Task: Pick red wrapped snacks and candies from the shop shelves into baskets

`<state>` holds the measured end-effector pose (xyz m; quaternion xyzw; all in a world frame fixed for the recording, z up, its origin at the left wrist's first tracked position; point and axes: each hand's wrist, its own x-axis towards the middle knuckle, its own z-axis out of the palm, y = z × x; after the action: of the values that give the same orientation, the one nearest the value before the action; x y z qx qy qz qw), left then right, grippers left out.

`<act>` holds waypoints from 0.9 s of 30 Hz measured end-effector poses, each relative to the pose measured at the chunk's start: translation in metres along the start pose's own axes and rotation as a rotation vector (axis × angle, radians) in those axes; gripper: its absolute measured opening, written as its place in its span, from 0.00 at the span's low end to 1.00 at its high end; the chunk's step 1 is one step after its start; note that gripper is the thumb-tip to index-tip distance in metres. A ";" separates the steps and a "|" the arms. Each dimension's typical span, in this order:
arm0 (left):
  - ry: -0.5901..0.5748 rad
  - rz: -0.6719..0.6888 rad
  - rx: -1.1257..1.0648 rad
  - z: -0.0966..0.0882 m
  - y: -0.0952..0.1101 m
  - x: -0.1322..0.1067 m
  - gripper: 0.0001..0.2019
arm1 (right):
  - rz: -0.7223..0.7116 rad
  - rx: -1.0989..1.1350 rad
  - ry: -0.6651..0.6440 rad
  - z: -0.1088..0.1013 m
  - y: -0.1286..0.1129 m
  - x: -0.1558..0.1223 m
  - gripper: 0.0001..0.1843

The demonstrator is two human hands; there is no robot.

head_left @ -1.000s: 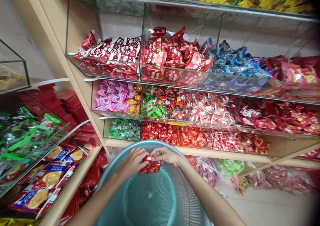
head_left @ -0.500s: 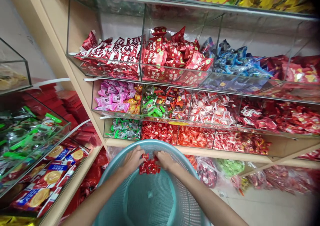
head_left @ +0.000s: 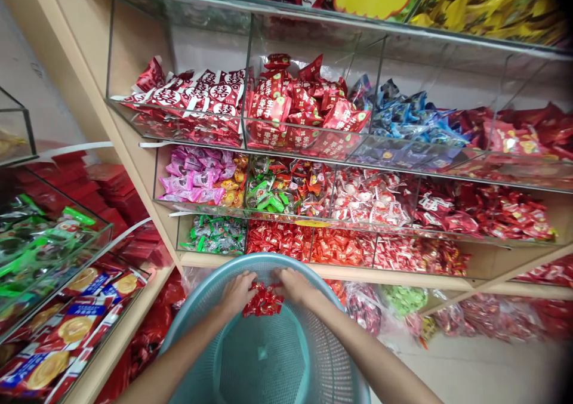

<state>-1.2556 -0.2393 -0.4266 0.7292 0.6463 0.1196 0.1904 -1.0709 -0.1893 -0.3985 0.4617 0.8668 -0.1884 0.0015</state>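
Observation:
A cluster of small red-wrapped candies (head_left: 262, 301) is held between my two hands, inside a tall teal plastic basket (head_left: 264, 377). My left hand (head_left: 239, 292) closes on the cluster from the left, its fingertips curled at the far side. From the right, my right hand (head_left: 293, 284) grips the same candies, though its fingers are partly hidden. Both hands are just below the basket's far rim, above its floor. The floor of the basket shows bare mesh.
In front stand shelves of clear bins with red packets (head_left: 268, 102), blue packets (head_left: 412, 117), pink candies (head_left: 192, 174) and red candies (head_left: 277, 240). At left are bins of green-wrapped sweets (head_left: 40, 243) and biscuit packs (head_left: 74, 326). Bagged sweets (head_left: 364, 308) lie under the shelf.
My hands have sunk slightly deeper into the basket with the red candies still between them. The view has shifted a little, so the shelves appear further left.

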 end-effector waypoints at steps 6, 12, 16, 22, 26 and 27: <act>0.083 0.033 0.047 -0.019 0.001 -0.003 0.14 | 0.070 -0.008 0.182 -0.049 0.024 0.021 0.08; 0.380 0.123 0.213 -0.042 -0.006 -0.012 0.15 | 0.147 -0.298 0.261 -0.048 0.027 0.048 0.15; 0.434 0.089 0.250 -0.046 -0.017 -0.016 0.13 | 0.136 -0.339 0.254 -0.043 0.023 0.055 0.12; 0.412 0.061 0.243 -0.043 -0.024 -0.016 0.14 | 0.114 -0.379 0.268 -0.049 0.022 0.051 0.12; 0.409 0.040 0.240 -0.040 -0.025 -0.015 0.15 | 0.072 -0.295 0.376 -0.053 0.023 0.037 0.11; 0.401 0.033 0.232 -0.039 -0.026 -0.015 0.15 | 0.055 -0.231 0.410 -0.052 0.022 0.032 0.12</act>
<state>-1.2971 -0.2469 -0.4017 0.7181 0.6688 0.1902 -0.0291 -1.0627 -0.1352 -0.3628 0.5103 0.8520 0.0098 -0.1165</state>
